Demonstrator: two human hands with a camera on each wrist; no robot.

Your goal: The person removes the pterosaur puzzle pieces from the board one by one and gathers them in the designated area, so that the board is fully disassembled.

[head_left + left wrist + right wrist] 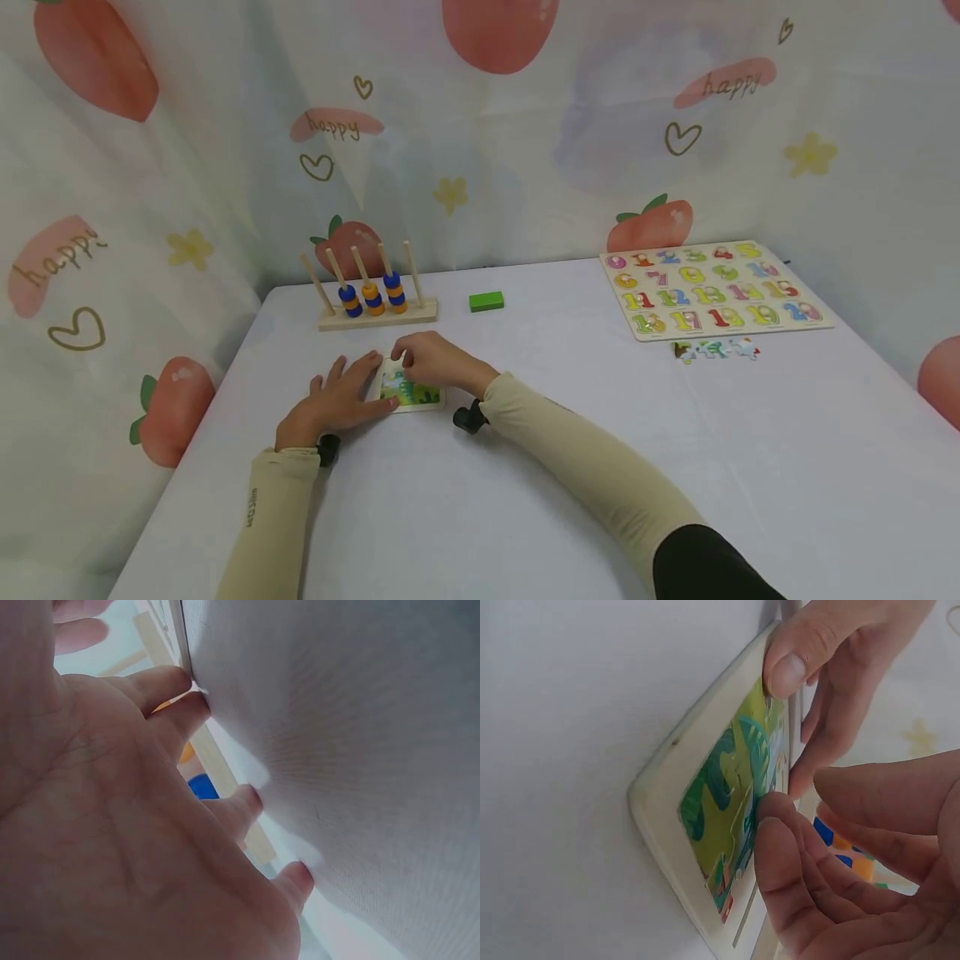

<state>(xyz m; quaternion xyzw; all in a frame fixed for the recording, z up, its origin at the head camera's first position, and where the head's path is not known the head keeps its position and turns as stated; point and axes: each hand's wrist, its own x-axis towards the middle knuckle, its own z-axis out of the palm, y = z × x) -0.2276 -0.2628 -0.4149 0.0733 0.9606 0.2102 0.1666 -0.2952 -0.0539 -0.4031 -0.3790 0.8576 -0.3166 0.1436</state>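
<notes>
A small picture puzzle board (429,407) with a pale wooden frame lies on the white table. In the right wrist view its green picture (735,780) shows dark green and teal shapes. My left hand (333,408) is spread at its left side; the left thumb (787,673) rests on the board and the other fingertips touch the table. Over the picture is my right hand (438,360), fingers loosely bent, with two fingertips (771,832) touching the picture's surface. Part of the picture is hidden under this hand.
Behind the hands stands a wooden peg stand (378,317) with blue and orange rings on three pegs. A green block (487,302) lies to its right. Farther right is a large number puzzle board (716,292), with colourful puzzle pieces (716,349) along its front edge.
</notes>
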